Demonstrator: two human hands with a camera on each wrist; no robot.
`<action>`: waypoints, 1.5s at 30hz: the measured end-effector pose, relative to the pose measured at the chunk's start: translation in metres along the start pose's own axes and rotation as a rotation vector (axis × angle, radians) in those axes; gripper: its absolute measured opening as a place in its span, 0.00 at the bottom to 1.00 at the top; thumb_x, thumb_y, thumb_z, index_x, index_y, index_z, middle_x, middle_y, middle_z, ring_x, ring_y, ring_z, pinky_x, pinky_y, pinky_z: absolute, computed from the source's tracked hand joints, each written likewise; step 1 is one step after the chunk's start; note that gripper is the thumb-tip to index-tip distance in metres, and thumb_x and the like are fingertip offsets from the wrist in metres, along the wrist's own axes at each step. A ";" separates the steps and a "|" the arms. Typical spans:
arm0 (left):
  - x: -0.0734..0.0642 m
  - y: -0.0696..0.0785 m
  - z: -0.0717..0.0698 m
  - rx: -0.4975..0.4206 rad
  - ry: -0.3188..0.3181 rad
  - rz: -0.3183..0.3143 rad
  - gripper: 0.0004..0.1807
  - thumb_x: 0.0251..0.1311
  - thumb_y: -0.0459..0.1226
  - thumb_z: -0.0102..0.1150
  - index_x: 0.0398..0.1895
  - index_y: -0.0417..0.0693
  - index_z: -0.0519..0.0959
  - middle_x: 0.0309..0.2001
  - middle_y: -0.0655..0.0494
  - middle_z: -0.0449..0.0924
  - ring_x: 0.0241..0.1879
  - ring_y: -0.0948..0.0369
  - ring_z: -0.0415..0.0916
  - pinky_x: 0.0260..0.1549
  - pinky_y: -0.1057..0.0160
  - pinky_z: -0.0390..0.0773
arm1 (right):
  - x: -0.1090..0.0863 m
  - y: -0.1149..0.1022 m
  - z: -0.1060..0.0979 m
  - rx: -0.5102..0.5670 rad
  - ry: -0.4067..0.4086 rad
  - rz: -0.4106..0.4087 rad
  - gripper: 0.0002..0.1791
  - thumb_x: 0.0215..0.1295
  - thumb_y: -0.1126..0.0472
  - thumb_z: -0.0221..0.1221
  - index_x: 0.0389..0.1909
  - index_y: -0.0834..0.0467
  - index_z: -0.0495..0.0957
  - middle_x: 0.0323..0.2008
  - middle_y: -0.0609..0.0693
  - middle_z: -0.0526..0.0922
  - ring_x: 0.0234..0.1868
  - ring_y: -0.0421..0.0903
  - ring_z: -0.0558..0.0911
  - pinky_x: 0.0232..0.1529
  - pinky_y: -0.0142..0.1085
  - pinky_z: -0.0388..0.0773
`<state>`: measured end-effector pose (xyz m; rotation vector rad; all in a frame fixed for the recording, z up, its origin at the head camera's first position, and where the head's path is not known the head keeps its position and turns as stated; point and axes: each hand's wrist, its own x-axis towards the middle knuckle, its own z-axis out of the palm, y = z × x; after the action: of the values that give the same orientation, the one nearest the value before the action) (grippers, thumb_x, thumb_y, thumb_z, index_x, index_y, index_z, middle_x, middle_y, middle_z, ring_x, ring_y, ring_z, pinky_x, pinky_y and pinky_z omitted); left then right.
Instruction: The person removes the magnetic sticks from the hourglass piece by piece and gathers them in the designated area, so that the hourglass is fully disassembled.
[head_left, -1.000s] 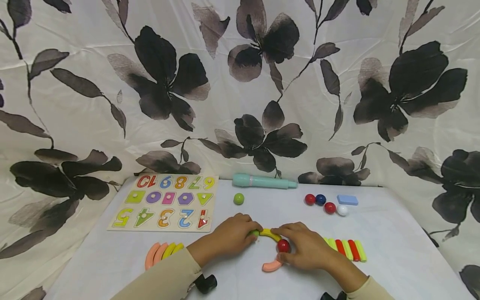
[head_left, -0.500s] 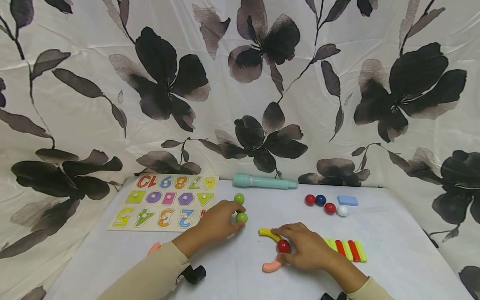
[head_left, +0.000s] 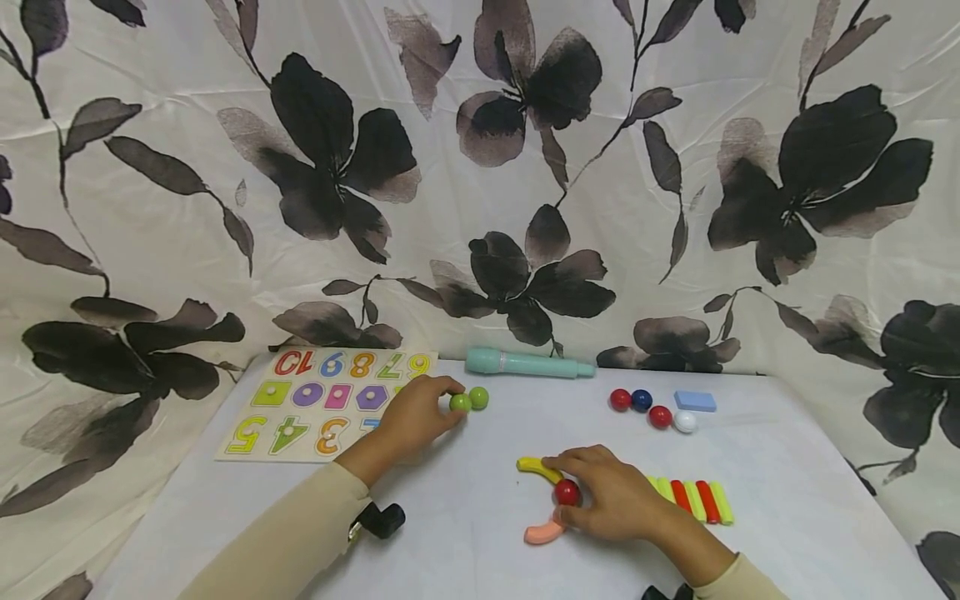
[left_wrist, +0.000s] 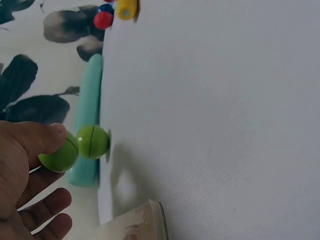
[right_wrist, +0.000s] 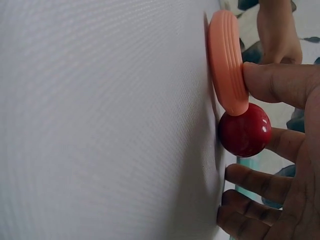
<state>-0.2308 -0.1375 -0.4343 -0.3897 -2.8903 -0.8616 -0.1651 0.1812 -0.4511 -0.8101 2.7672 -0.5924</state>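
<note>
My left hand [head_left: 417, 417] pinches a green ball [left_wrist: 61, 156] between thumb and forefinger, at the right edge of the number board [head_left: 225, 450]. Right beside it sits a second green ball [head_left: 480, 398]. Toward the front middle, my right hand [head_left: 615, 497] rests over a small chain of toy pieces. Its thumb touches a peach curved piece [right_wrist: 226, 60], while a forefinger lies at the end of a yellow curved piece [head_left: 534, 467]. Between those two pieces a red ball [right_wrist: 245, 131] touches the peach piece's end. The other right fingers are extended, with their tips at the white tabletop.
A teal marker-shaped tube [head_left: 528, 363] lies along the back. Behind on the right are two red balls, a blue ball [head_left: 641, 400], a white ball [head_left: 685, 421] and a light blue block [head_left: 695, 401]. Several yellow-green and red sticks [head_left: 697, 502] stand in a row beside my right hand.
My left hand has left the yellow curved piece's end and carried the green ball back and left, beside the other green ball. My right hand has stayed put.
</note>
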 end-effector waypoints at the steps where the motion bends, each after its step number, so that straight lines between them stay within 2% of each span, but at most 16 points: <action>1: 0.002 -0.002 0.001 -0.011 0.001 -0.001 0.19 0.57 0.39 0.76 0.52 0.50 0.85 0.48 0.57 0.86 0.53 0.54 0.79 0.53 0.51 0.77 | 0.000 0.000 0.000 0.000 0.000 0.001 0.36 0.58 0.38 0.69 0.68 0.42 0.76 0.64 0.44 0.77 0.65 0.52 0.72 0.56 0.59 0.77; 6: 0.012 -0.011 0.004 -0.058 0.014 -0.021 0.19 0.58 0.38 0.75 0.53 0.47 0.85 0.51 0.54 0.85 0.55 0.51 0.80 0.54 0.48 0.79 | 0.000 0.001 0.000 0.001 0.000 0.008 0.36 0.57 0.37 0.69 0.68 0.41 0.76 0.64 0.44 0.77 0.65 0.51 0.72 0.56 0.58 0.78; 14: 0.023 -0.019 0.009 -0.108 -0.011 -0.090 0.19 0.60 0.38 0.73 0.55 0.47 0.84 0.52 0.53 0.85 0.56 0.50 0.79 0.55 0.49 0.78 | -0.001 0.001 0.000 0.001 0.003 0.012 0.37 0.57 0.37 0.69 0.68 0.41 0.76 0.64 0.44 0.77 0.65 0.51 0.72 0.56 0.58 0.77; 23: 0.028 -0.025 0.017 -0.089 -0.033 -0.068 0.19 0.61 0.36 0.72 0.55 0.45 0.83 0.52 0.52 0.84 0.55 0.51 0.80 0.54 0.51 0.79 | -0.002 0.001 -0.001 0.014 0.002 0.007 0.37 0.57 0.38 0.70 0.68 0.41 0.76 0.64 0.44 0.77 0.66 0.52 0.71 0.56 0.59 0.77; 30: 0.030 -0.024 0.018 -0.056 -0.042 -0.079 0.19 0.60 0.36 0.73 0.55 0.46 0.83 0.48 0.53 0.85 0.49 0.55 0.80 0.50 0.53 0.80 | -0.002 0.001 -0.002 0.012 0.003 0.010 0.37 0.57 0.38 0.69 0.68 0.41 0.76 0.64 0.44 0.76 0.66 0.51 0.71 0.56 0.59 0.77; 37: 0.027 -0.023 0.014 -0.090 -0.051 -0.112 0.25 0.61 0.38 0.73 0.61 0.46 0.80 0.58 0.52 0.81 0.59 0.50 0.78 0.57 0.50 0.77 | -0.001 -0.001 -0.002 0.006 0.000 0.012 0.37 0.57 0.38 0.69 0.68 0.41 0.76 0.64 0.44 0.77 0.65 0.51 0.72 0.56 0.59 0.77; 41: 0.022 -0.021 0.009 -0.076 -0.020 -0.114 0.24 0.63 0.41 0.71 0.61 0.48 0.80 0.60 0.51 0.80 0.60 0.50 0.77 0.58 0.49 0.77 | -0.001 -0.003 -0.002 0.001 -0.001 0.023 0.37 0.57 0.36 0.69 0.68 0.42 0.76 0.64 0.44 0.77 0.65 0.51 0.72 0.57 0.59 0.77; 45: 0.012 -0.017 0.002 -0.048 0.035 -0.081 0.21 0.64 0.42 0.69 0.59 0.48 0.81 0.59 0.50 0.80 0.61 0.50 0.76 0.60 0.48 0.75 | -0.002 -0.004 -0.002 0.002 -0.004 0.031 0.37 0.58 0.38 0.69 0.69 0.43 0.75 0.63 0.43 0.77 0.65 0.51 0.72 0.57 0.59 0.77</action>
<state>-0.2468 -0.1476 -0.4426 -0.2601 -2.8757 -0.9422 -0.1624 0.1797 -0.4475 -0.7658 2.7703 -0.5871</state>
